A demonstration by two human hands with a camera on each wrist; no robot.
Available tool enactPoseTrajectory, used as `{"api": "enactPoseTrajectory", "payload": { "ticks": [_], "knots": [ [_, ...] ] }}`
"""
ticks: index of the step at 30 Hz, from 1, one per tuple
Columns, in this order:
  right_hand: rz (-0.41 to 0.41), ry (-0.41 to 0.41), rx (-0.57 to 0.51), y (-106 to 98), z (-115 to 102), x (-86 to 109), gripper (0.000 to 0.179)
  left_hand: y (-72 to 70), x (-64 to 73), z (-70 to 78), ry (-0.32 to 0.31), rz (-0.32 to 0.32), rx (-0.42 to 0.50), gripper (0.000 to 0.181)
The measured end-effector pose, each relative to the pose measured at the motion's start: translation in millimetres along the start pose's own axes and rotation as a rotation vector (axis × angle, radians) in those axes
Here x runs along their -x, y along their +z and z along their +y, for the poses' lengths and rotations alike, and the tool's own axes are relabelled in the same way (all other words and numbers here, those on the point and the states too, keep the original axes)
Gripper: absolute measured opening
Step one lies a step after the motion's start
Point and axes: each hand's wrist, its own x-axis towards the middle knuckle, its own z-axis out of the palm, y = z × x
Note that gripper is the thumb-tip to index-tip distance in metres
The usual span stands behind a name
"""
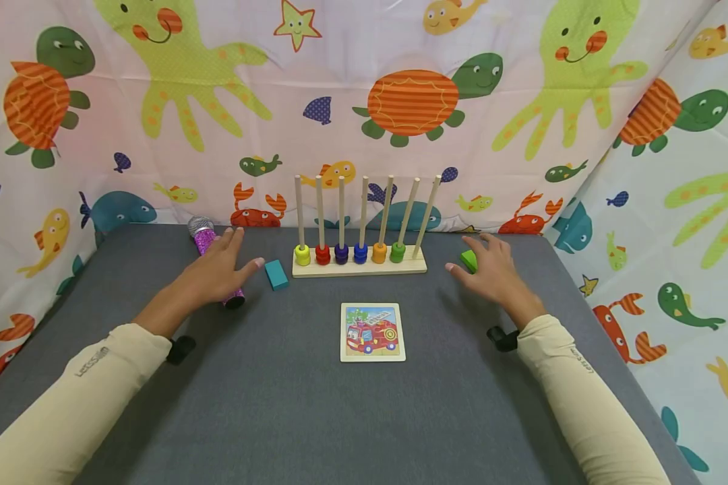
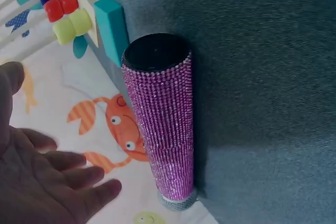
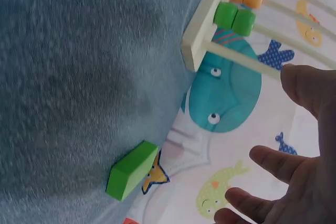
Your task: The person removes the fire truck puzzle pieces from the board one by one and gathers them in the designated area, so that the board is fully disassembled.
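My left hand (image 1: 217,268) hovers over a purple glittery toy microphone (image 1: 205,237), fingers spread and holding nothing. In the left wrist view the microphone (image 2: 160,124) lies whole on the grey cloth, its black end toward the camera. A teal block (image 1: 276,275) lies just right of that hand's thumb. My right hand (image 1: 488,268), fingers loosely spread, is above a bright green block (image 1: 470,261), which it partly covers in the head view. The right wrist view shows the green block (image 3: 132,170) lying apart from the fingers.
Between the hands stands a wooden peg rack (image 1: 359,268) with coloured beads on upright pegs; its rightmost peg is bare. In front of it lies a wooden fire-engine picture puzzle (image 1: 373,333). A curtain with sea animals (image 1: 340,148) hangs right behind the grey table (image 1: 352,424).
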Motion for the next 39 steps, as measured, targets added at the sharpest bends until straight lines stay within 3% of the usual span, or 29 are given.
{"api": "enactPoseTrajectory", "payload": {
  "ticks": [8,14,18,23,32,39],
  "knots": [
    [0.084,-0.072,-0.074,6,-12,2.8,0.06,2.4,11.8,5.9,0.164,0.074,0.037,0.06],
    [0.091,-0.142,-0.16,16,-22,4.5,0.054,11.1,12.8,12.2,0.34,0.128,0.091,0.042],
    [0.087,-0.181,-0.205,23,-30,3.9,0.049,19.6,13.8,24.9,0.417,0.155,0.12,0.035],
    [0.023,-0.231,-0.27,28,-38,4.3,0.044,32.2,18.1,44.1,0.458,0.113,0.123,0.031],
    [-0.07,-0.311,-0.337,41,-59,4.8,0.034,53.6,30.3,82.7,0.565,-0.018,0.13,0.034],
    [-0.168,-0.337,-0.368,51,-68,4.9,0.032,74.9,35.3,98.9,0.632,-0.11,0.139,0.035]
  ]
}}
